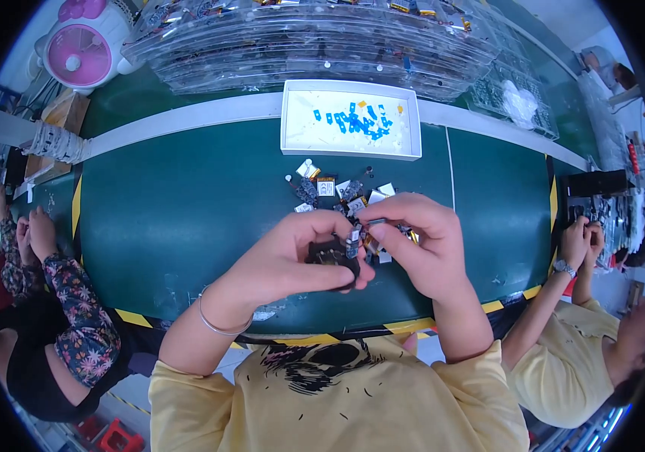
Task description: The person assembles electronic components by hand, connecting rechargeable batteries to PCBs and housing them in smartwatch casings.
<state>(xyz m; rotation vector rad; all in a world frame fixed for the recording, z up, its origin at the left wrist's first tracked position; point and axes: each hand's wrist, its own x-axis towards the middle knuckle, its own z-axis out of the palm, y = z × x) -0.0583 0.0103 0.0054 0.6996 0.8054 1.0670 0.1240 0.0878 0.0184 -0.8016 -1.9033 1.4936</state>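
My left hand is closed round a small black plastic housing, its thumb pressed along the near edge. A small circuit board stands tilted at the housing's right side, by the left fingertips. My right hand pinches a small thin dark piece between thumb and forefinger, close to the board; its exact kind is too small to make out. Beyond and partly beneath my hands lies a loose pile of silver pouch batteries with wires and small dark parts.
A white open box with small blue pieces stands beyond the pile. Stacked clear trays fill the back of the green table. A pink-and-white fan is at far left. Co-workers' hands work at both sides.
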